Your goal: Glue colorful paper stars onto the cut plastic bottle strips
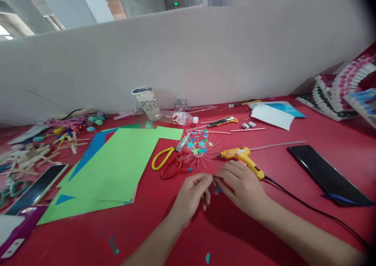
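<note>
My left hand (196,193) and my right hand (241,184) meet over the red table, thumbs and forefingers pinched together. Whatever they pinch is too small to make out; a small blue bit (218,190) shows just under the right fingertips. Beyond the hands, a clear item with fine radiating strands (198,160) carries several blue and green stars (201,144). A yellow glue gun (235,152) lies right behind my right hand, its clear glue stick (279,145) pointing right. Left of the stars rest scissors (175,155) with one yellow and one red handle.
Green and blue paper sheets (117,164) cover the left middle. At the back are a cup (148,103), a plastic bottle (179,118) and a box cutter (223,122). A black phone (326,174) and the glue gun's cord (311,209) lie right; craft sticks (32,156) clutter the left.
</note>
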A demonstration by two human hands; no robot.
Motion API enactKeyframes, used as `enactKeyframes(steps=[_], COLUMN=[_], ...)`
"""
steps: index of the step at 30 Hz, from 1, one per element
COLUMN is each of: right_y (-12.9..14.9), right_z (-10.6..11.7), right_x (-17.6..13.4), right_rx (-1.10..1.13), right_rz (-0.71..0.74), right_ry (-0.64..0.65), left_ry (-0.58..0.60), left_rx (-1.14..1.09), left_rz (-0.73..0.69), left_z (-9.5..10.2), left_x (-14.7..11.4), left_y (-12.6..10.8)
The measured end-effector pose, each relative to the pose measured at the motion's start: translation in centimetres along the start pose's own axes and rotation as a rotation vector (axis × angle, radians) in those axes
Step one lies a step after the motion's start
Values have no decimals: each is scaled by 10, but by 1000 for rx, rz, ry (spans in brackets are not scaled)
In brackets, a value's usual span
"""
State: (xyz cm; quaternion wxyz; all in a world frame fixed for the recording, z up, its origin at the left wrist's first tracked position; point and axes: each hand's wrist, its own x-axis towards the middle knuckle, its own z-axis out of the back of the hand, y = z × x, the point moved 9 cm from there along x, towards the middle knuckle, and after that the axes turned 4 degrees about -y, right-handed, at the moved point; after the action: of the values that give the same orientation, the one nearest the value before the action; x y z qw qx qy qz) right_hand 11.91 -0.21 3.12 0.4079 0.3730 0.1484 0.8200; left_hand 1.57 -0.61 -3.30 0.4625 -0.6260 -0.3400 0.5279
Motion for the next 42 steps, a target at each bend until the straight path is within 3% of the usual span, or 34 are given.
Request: enactKeyframes(steps=[5, 8, 10, 14, 18, 23, 26, 32, 34, 37, 42], right_y=[10, -2, -25, -89, -129, -151, -147, -108, -98, -81, -67], right_z=[9, 19, 30, 51, 45, 33, 40, 56, 45, 23, 6], right_x=[-3, -5, -7, -19, -32, -39, -38, -37, -44, -49, -54], right_rx=[-8, -35, -96, -281, -262, -36, 135, 484, 761, 976, 929], right_rz=[58, 27, -65, -387, -572, -725, -810, -851, -925, -932, -878], right_ry=[-16, 1, -8, -57, -12, 81, 69, 20, 8, 100, 212], left_ry=[-21, -26, -75, -173, -167, -183, -237, -367, -374, -360, -369], left_rx=[-77, -64, -22, 36, 104, 152, 130, 45, 31, 43, 40], left_rz=[-73, -82, -68, -72, -94, -112, -137, -207, -196, -175, -178], left_z=[-7, -10, -7, 6, 11, 16, 25, 45, 45, 41, 39], left_x=[5, 8, 8, 6, 1, -5, -7, -11, -12, -13, -14], left_y=[-15, -17, -13, -6, -5, -11, -17, -30, -29, -27, -28])
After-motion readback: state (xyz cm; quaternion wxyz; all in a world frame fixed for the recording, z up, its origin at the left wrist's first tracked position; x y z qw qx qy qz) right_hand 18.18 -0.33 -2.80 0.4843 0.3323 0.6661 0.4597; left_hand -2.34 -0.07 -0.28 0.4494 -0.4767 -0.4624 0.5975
